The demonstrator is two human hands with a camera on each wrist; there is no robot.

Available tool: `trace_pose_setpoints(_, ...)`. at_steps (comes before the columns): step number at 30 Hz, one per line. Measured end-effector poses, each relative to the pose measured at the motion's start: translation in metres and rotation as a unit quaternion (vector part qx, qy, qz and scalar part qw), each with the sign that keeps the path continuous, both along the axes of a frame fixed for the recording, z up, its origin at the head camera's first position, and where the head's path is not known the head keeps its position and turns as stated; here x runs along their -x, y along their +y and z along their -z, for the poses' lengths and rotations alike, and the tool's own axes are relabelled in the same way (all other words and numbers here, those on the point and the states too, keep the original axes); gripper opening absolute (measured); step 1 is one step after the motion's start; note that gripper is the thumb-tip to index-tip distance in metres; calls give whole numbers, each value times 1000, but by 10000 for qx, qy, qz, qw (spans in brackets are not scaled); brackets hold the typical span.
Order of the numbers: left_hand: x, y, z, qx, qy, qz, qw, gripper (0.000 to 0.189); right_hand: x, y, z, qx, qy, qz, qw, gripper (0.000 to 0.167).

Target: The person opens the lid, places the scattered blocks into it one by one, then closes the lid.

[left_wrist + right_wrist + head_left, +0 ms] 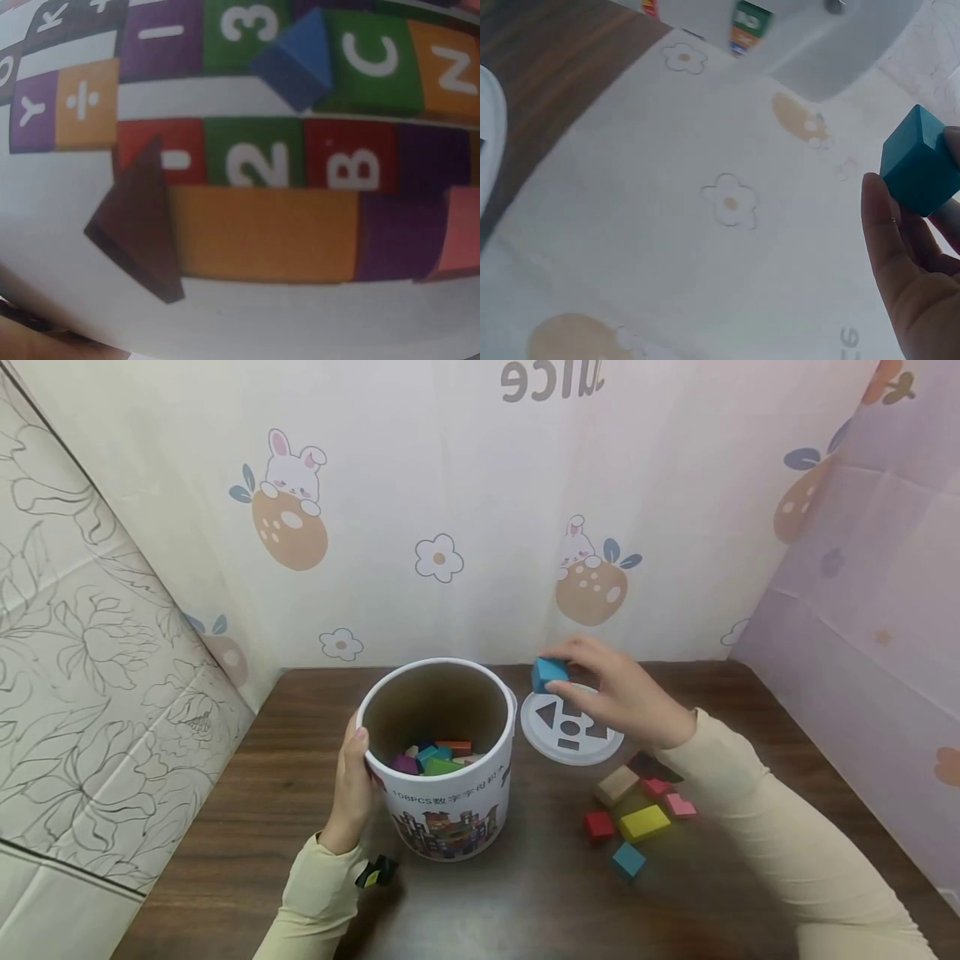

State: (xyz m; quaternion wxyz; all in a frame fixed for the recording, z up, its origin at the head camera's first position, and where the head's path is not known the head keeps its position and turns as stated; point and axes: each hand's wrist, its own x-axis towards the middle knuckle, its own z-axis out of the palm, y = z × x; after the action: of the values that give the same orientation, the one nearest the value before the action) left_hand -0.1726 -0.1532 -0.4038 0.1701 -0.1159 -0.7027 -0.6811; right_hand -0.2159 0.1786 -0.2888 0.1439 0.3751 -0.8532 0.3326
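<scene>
A white bucket with printed block pictures stands upright on the table, its top uncovered. Several coloured wooden blocks lie at its bottom. My left hand holds the bucket's left side, thumb at the rim; its other fingers are mostly hidden. The printed bucket wall fills the left wrist view. Between thumb and fingers, my right hand pinches a blue cube in the air, right of the bucket and above the lid. The same blue cube shows in the right wrist view.
Right of the bucket lies a loose group of blocks: a red cube, a yellow block, a blue cube, a wood-coloured block and pink pieces. The white lid has shaped cut-outs. A patterned curtain hangs behind the table.
</scene>
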Motion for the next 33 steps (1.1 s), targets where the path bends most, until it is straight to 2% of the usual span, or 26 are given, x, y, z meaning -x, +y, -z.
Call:
trace_pose_setpoints(7, 0, -1, 0, 8, 59, 25, 10000, 57, 13, -26, -16, 207, 108, -523, 9984, 44)
trace_pose_setpoints(17, 1, -1, 1, 23, 94, 8, 10000, 59, 26, -73, -17, 5, -127, -1045, 9944, 41)
trace_pose_setpoints(24, 1, 0, 2, -27, 84, 8, 10000, 58, 32, -101, -20, -768, -122, -1159, 9902, 38)
trace_pose_setpoints(33, 1, 0, 1, 51, 57, -23, 10000, 58, 40, -129, -7, -1704, 41, -1413, 9752, 34)
